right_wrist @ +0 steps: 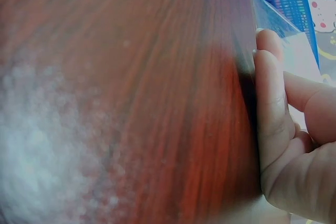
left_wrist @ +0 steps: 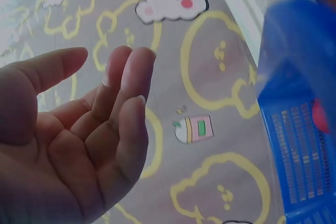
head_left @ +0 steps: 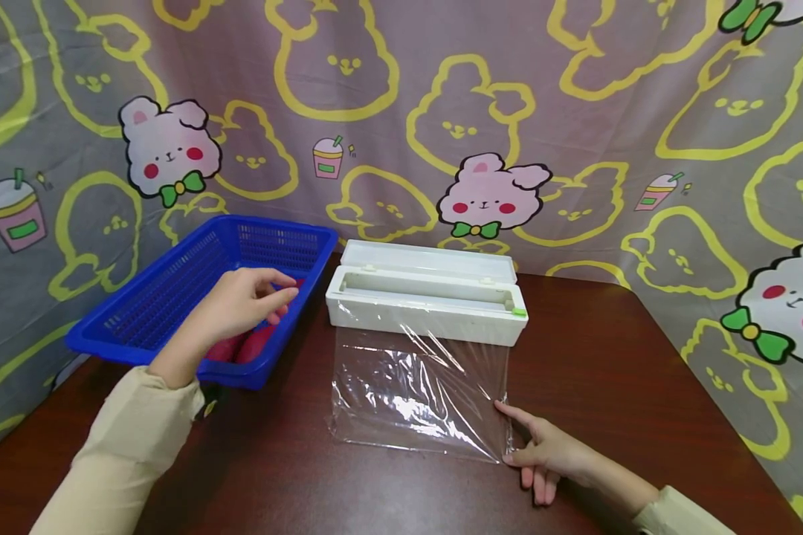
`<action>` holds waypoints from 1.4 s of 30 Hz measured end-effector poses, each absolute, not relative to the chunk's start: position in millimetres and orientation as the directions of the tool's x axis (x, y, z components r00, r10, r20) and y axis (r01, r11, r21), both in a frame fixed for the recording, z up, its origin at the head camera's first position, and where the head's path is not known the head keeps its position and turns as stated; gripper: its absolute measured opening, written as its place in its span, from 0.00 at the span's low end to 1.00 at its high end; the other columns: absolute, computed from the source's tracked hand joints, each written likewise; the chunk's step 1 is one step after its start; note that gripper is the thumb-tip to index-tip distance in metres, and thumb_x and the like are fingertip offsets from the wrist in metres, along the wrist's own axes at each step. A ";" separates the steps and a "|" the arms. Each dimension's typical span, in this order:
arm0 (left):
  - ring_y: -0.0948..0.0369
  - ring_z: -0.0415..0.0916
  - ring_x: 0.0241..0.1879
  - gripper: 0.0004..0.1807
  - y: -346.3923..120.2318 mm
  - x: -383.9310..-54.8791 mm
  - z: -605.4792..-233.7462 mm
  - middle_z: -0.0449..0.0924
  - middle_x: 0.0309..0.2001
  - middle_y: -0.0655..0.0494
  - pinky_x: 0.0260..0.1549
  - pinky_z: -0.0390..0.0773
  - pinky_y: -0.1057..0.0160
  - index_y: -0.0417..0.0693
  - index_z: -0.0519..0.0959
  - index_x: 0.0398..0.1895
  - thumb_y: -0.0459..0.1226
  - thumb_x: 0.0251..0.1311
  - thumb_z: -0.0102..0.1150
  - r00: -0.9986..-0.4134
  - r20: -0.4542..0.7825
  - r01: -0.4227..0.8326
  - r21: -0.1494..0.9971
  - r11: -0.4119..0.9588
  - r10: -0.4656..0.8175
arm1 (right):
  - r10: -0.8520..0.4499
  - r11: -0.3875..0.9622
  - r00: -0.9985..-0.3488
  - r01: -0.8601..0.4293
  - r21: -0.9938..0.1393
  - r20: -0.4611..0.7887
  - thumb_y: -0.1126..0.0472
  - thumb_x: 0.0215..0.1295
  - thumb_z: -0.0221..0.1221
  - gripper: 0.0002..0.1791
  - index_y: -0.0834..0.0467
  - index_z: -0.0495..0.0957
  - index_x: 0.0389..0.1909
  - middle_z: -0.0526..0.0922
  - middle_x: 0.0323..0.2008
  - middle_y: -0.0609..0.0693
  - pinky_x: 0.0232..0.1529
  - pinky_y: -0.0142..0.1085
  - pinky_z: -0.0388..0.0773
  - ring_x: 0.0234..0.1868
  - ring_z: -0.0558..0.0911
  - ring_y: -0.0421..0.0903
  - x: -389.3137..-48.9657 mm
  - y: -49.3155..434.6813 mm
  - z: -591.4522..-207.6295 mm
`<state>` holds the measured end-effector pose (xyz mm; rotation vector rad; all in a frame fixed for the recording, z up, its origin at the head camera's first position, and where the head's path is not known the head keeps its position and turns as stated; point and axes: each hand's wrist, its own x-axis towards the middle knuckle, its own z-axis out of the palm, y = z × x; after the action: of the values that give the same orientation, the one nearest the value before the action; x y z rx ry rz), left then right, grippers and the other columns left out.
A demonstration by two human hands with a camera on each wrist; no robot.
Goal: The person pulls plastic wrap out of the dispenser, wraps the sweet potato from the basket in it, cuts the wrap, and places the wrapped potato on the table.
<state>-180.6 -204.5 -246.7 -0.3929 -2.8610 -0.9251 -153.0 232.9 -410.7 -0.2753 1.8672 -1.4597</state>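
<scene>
A sheet of clear cling film (head_left: 401, 386) stretches from a long white dispenser box (head_left: 428, 316) toward the table's front. Its near right corner is pinched at the thumb of my right hand (head_left: 549, 453), while the index finger lies along the film's right edge. Creases run diagonally to that corner. In the right wrist view, the right hand (right_wrist: 294, 129) stands close to the tabletop. My left hand (head_left: 244, 301) hangs over the blue basket (head_left: 268, 371), fingers loosely bent around nothing. The left wrist view shows that hand (left_wrist: 89, 145) palm up and holding nothing.
Red rounded things (head_left: 257, 343) lie inside the basket, partly hidden by the left arm. The box's lid (head_left: 428, 260) is tipped back, and a small green piece (head_left: 519, 312) sits at its right end. A patterned curtain (head_left: 388, 134) hangs behind the dark wooden table (head_left: 595, 357).
</scene>
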 end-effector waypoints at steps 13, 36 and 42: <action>0.57 0.78 0.29 0.24 -224.9 -206.7 -237.3 0.79 0.36 0.42 0.27 0.77 0.58 0.35 0.71 0.51 0.46 0.62 0.48 -0.980 0.116 0.198 0.625 0.755 0.161 | -0.570 0.338 -0.703 0.273 -0.901 -0.426 0.61 0.58 0.58 0.46 0.55 0.38 0.69 0.76 0.13 0.55 0.09 0.36 0.72 0.10 0.77 0.46 -153.0 231.9 -408.9; 0.47 0.74 0.43 0.24 -252.8 -275.9 -251.7 0.75 0.45 0.38 0.30 0.75 0.63 0.31 0.68 0.54 0.43 0.64 0.45 -0.992 0.064 0.118 0.751 0.649 0.106 | -0.564 0.331 -0.709 0.276 -0.902 -0.424 0.61 0.58 0.58 0.46 0.54 0.37 0.69 0.76 0.13 0.55 0.09 0.35 0.72 0.10 0.77 0.45 -150.4 229.6 -407.8; 0.47 0.72 0.46 0.25 -260.7 -288.4 -262.9 0.73 0.47 0.37 0.29 0.75 0.65 0.30 0.67 0.55 0.43 0.64 0.45 -0.995 0.054 0.092 0.781 0.618 0.079 | -0.566 0.333 -0.708 0.273 -0.903 -0.423 0.61 0.58 0.58 0.46 0.54 0.37 0.69 0.76 0.13 0.55 0.09 0.35 0.72 0.10 0.77 0.45 -150.7 230.0 -407.3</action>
<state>-288.4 -260.7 -262.9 -0.1485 -2.8130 -1.3585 -150.7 230.0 -407.3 -0.2579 1.8696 -1.4601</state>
